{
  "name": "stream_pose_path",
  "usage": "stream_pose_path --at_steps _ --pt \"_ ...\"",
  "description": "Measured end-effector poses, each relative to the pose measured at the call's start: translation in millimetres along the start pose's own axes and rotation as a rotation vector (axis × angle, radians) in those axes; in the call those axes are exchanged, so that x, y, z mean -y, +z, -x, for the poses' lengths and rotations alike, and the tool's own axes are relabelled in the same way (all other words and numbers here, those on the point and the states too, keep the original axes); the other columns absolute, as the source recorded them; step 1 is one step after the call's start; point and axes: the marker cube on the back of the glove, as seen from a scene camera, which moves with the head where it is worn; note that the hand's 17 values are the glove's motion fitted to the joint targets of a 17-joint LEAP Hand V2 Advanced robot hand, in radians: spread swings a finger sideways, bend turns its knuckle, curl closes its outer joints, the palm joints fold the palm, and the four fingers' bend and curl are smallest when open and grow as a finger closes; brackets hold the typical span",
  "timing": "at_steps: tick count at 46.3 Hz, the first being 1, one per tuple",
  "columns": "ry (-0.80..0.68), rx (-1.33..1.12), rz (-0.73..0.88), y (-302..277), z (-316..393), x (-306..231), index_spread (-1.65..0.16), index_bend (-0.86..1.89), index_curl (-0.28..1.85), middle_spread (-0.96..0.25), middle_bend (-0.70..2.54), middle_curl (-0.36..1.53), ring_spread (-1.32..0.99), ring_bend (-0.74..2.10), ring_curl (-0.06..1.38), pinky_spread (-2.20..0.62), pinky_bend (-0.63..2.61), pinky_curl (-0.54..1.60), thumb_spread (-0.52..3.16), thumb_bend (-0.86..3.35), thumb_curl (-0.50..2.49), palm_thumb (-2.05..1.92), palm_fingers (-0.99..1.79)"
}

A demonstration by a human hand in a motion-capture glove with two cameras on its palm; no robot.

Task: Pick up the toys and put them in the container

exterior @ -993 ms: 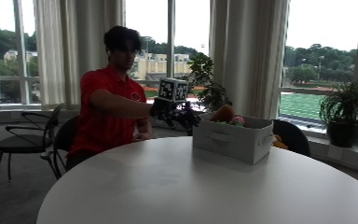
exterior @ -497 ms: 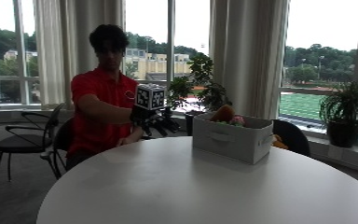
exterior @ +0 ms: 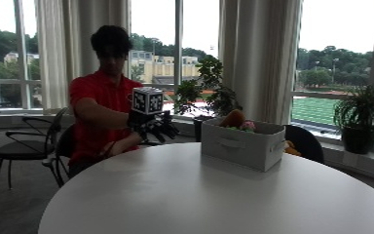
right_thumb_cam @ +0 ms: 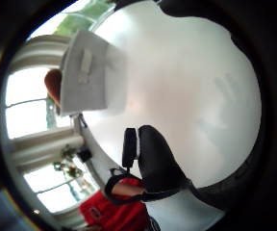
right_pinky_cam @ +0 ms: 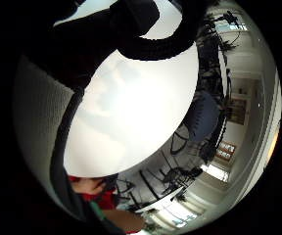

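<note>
A grey fabric container stands on the round white table toward its far right side. Toys poke out of its top, an orange-brown one and a pink and green one. My gloved right hand hangs in the air over the table's far left edge, well left of the container, with fingers spread and holding nothing. The thumb side palm view shows the container with a toy at its rim, and a gloved finger over bare table. The person's bare left hand rests near the table edge.
Black chairs stand left of the table and another behind the container. Potted plants sit along the window sill. No loose toys show on the tabletop.
The gloved hand has drawn back leftward from above the container to the table's far left edge. The container and its toys have not moved.
</note>
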Motion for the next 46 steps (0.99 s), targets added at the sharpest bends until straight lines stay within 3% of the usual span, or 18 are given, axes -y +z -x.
stream_pose_path --at_steps 25,46 --pt "-0.019 0.095 0.009 3.9 -3.9 -22.1 -0.38 0.15 0.25 -0.14 0.19 0.36 -0.18 0.62 0.24 0.09 0.84 0.34 1.20 -0.03 0.32 -0.02 -0.05" --pt "0.016 0.082 0.023 12.3 -16.5 -7.4 -0.37 0.16 0.27 -0.13 0.18 0.35 -0.17 0.60 0.24 0.09 0.81 0.33 1.23 -0.02 0.33 -0.01 -0.06"
